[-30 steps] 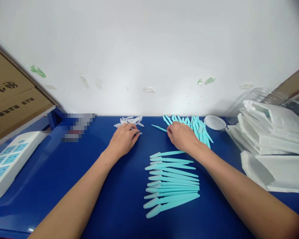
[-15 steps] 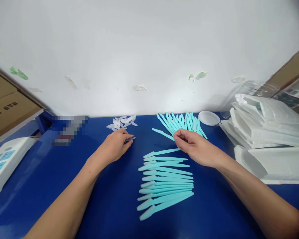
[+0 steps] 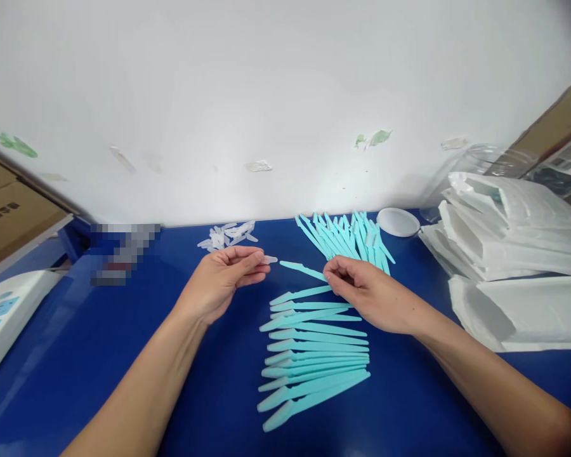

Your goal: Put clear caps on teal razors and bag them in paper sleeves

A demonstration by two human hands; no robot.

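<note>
Turquoise stick (image 3: 304, 271) pinched in right hand (image 3: 371, 295) fingers, left hand (image 3: 219, 282) fingers pinching, we think, a clear cap (image 3: 268, 259); row (image 3: 314, 355) done, loose pile (image 3: 347, 235) left.

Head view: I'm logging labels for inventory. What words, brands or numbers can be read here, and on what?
No text is legible.
On the cardboard box: dark print, too blurred to read.
On the printed packs: print too small to read.
On the pixelated patch: masked, unreadable.

The single head view looks forward and down, close over the blue table (image 3: 76, 355), facing the far white wall (image 3: 266, 76).
</note>
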